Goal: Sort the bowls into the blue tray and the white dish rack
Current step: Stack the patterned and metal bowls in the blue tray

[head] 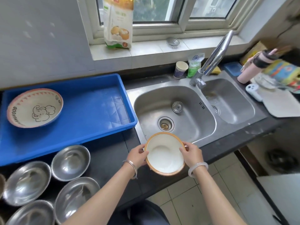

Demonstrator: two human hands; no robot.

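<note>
white bowl (pixel 164 154) (orange rim) lower centre, over dark counter (pixel 112 153) edge by steel double sink (pixel 175 98) | left hand (pixel 138 155) and right hand (pixel 192 155) each grip its rim | blue tray (pixel 97 111) at left holds patterned bowl (pixel 34 108) | steel bowls (pixel 70 162) lower left | window (pixel 154 10) top, tiled floor (pixel 211 200) lower right

One wide-angle camera, worn on the person's head, gives the only view. It looks forward and steeply down at the desk (pixel 113 153), close enough that both forearms (pixel 103 192) run in from the bottom edge and the left hand (pixel 138 155) and right hand (pixel 193 155) sit just below centre. It faces the window (pixel 155 12) along the top; the blue tray (pixel 90 104) lies left, the double sink (pixel 146 108) right, floor tiles (pixel 211 200) lower right.
</note>
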